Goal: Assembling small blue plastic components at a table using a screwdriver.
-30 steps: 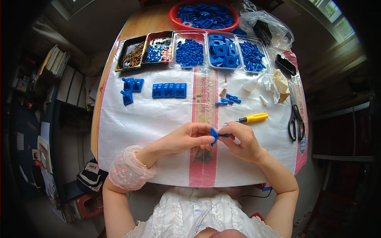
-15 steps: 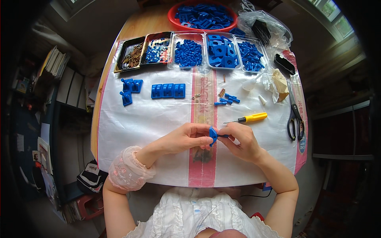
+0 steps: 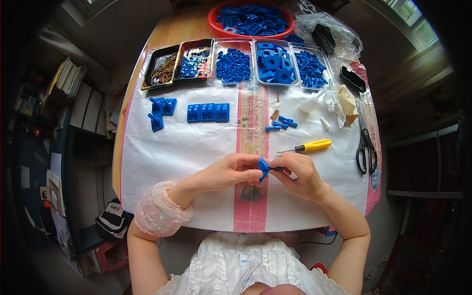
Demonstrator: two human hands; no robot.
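Your left hand and right hand meet over the white sheet on the desk — both pinch one small blue plastic part between fingertips, held just above the sheet's red stripe. A yellow-handled screwdriver lies just beyond your right hand.

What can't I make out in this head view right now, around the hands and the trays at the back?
- Blue part: mostly covered by the left hand and right hand; its shape is unclear.
- Dark piece in the right hand's fingers: too small to identify.
- Red basin: cut off by the top edge.
- Contents of the two dark trays: too small to tell apart.
- Clear bag: glare blurs its dark contents.
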